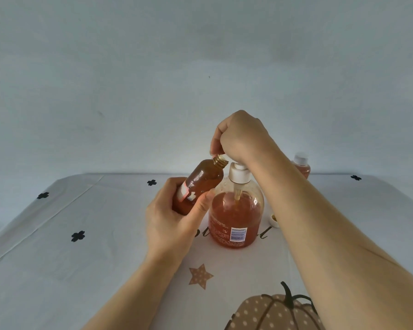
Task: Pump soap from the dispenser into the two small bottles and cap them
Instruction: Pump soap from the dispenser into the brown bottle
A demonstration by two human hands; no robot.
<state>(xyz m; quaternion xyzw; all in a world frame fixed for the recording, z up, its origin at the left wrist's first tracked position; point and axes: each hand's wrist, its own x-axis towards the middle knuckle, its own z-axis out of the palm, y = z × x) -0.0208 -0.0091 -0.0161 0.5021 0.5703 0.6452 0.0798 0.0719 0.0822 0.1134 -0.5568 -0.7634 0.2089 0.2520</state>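
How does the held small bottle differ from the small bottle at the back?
The held bottle is uncapped; the back bottle wears a white cap. The held bottle is tilted in the left hand; the back bottle stands upright. Both hold orange-brown soap.

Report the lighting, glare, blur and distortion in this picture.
Head view: soft, dim, bluish light with faint shadows; wide-angle bowing bends the table edge; small glints on the dispenser and held bottle; the capped bottle at the back looks blurred.
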